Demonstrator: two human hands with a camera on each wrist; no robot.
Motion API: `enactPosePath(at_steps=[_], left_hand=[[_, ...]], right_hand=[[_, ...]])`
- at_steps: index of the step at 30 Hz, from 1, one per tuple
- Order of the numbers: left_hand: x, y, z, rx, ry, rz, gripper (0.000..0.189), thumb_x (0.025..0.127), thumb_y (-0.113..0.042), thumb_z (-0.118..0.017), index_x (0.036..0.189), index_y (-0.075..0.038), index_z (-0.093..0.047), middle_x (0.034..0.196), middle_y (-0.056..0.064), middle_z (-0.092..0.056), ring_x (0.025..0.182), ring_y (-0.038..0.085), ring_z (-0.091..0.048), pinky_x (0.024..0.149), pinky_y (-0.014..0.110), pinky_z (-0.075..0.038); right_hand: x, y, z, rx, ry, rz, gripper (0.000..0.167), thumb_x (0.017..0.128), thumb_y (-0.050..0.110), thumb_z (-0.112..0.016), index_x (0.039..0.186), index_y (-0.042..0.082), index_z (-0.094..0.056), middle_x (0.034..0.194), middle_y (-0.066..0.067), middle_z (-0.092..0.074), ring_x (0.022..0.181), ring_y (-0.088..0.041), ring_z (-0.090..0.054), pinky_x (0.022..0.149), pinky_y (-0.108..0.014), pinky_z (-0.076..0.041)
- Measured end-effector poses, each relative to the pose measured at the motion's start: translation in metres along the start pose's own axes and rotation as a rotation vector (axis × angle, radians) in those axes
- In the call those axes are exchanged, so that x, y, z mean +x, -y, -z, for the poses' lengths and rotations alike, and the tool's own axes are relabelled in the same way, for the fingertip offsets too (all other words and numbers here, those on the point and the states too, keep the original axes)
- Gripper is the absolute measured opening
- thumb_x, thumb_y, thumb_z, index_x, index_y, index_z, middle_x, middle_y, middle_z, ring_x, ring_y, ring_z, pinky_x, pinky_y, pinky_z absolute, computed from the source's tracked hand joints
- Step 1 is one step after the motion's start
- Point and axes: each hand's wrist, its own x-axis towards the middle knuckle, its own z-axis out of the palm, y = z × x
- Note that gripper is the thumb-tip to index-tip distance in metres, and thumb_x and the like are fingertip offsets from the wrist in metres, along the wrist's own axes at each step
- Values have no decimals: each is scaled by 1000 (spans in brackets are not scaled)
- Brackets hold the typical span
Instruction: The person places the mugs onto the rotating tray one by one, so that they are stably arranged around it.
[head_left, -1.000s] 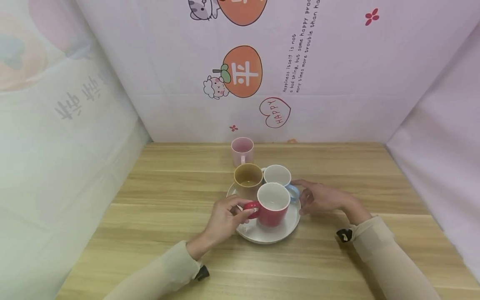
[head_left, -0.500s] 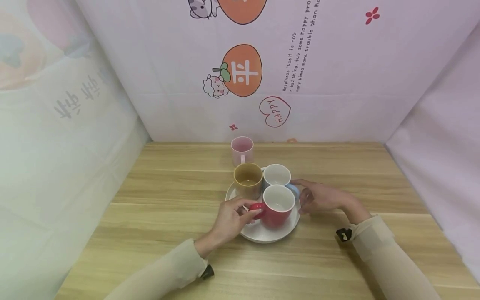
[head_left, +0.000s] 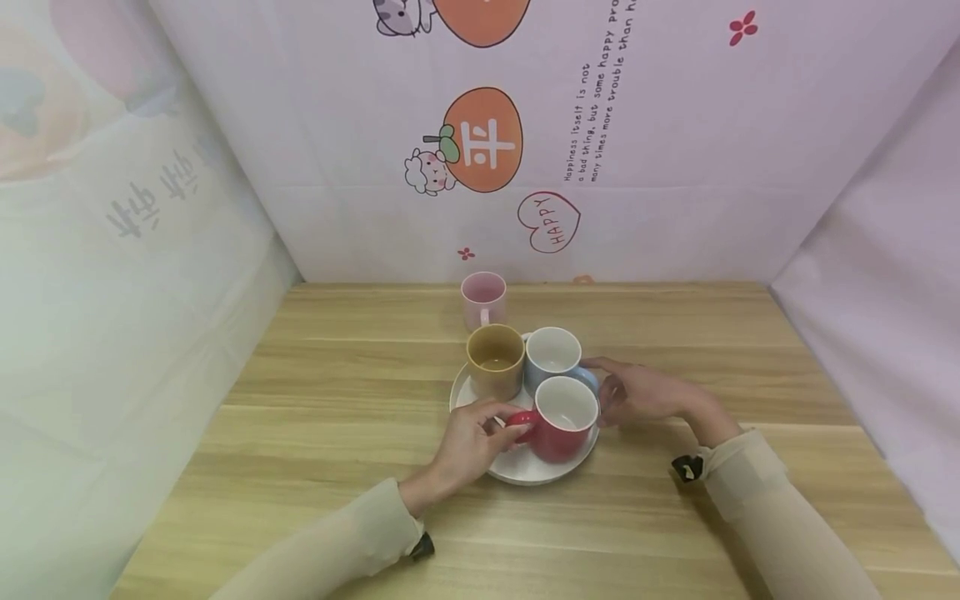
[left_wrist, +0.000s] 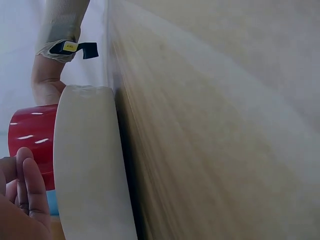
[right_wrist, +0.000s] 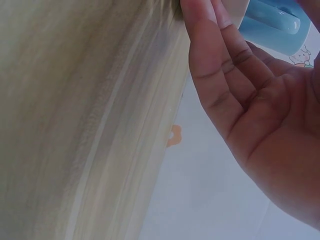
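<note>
My left hand (head_left: 471, 440) pinches the handle of a red mug (head_left: 558, 443), white inside, at the front right of a round white plate (head_left: 517, 473). In the left wrist view the red mug (left_wrist: 33, 132) shows behind the plate's side wall (left_wrist: 90, 165). Behind it on the plate stand a mustard-yellow mug (head_left: 497, 379) and a light blue mug (head_left: 536, 377). My right hand (head_left: 648, 393) lies at the plate's right side, beside the blue handle. In the right wrist view its fingers (right_wrist: 207, 50) are loosely extended at the plate's rim, with the blue mug (right_wrist: 275, 27) beyond.
A pink mug (head_left: 483, 312) stands on the wooden table (head_left: 360, 367) just behind the plate, its handle toward me. A printed white cloth (head_left: 660, 225) hangs along the table's back edge, with more white cloth at both sides.
My left hand has moved the red mug to the right and slightly toward me on the plate, exposing more of the blue mug. My right hand has stayed in place.
</note>
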Motion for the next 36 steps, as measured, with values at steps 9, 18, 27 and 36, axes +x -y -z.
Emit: enactPosePath(at_steps=[9, 18, 27, 36], left_hand=[[3, -5, 0, 35, 23, 94, 16, 83, -13, -81, 99, -11, -79, 91, 3, -75, 60, 1, -64, 53, 16, -51], [1, -5, 3, 74, 71, 149, 18, 82, -15, -82, 99, -15, -80, 86, 0, -74, 60, 1, -61, 53, 18, -53], [2, -7, 21, 73, 170, 144, 22, 85, -14, -79, 107, -16, -77, 86, 6, -75, 62, 16, -69, 49, 19, -50], [1, -6, 25, 122, 183, 112, 11, 85, -13, -78, 96, -16, -78, 90, 2, -76, 61, 5, -64, 54, 19, -53]], right_hand=[[0, 1, 0, -39, -14, 2, 89, 80, 16, -83, 153, 14, -30, 93, -5, -70, 85, -19, -69, 77, -28, -59], [-1, 3, 0, -53, -14, -8, 89, 81, 17, -82, 153, 14, -31, 93, -6, -71, 86, -20, -69, 78, -28, -58], [1, 1, 1, -58, -16, -5, 90, 80, 19, -83, 153, 16, -31, 93, -5, -71, 86, -18, -69, 78, -28, -58], [0, -1, 0, -83, -22, 1, 87, 82, 22, -82, 153, 17, -31, 94, -2, -71, 87, -16, -68, 78, -27, -58]])
